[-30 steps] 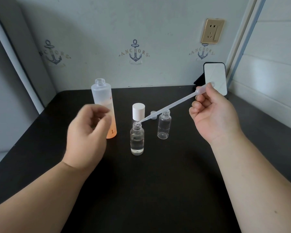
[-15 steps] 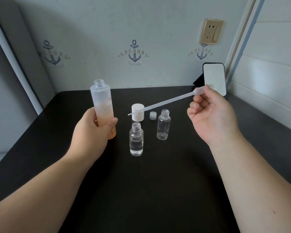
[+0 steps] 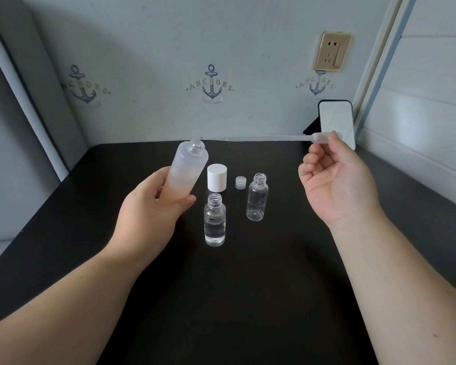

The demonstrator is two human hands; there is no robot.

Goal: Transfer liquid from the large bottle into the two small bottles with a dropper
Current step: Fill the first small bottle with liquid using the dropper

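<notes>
On a black surface (image 3: 221, 299) against a pale wall printed with anchors (image 3: 211, 84), the left hand (image 3: 149, 209) curls its fingers round the tilted large bottle (image 3: 186, 172). Just right of those fingers stand a white cap (image 3: 217, 177) and two small bottles (image 3: 214, 222). The right hand (image 3: 334, 180) pinches the dropper (image 3: 269, 138), its tip near the large bottle's mouth. A gold wall socket (image 3: 331, 51) sits above.
</notes>
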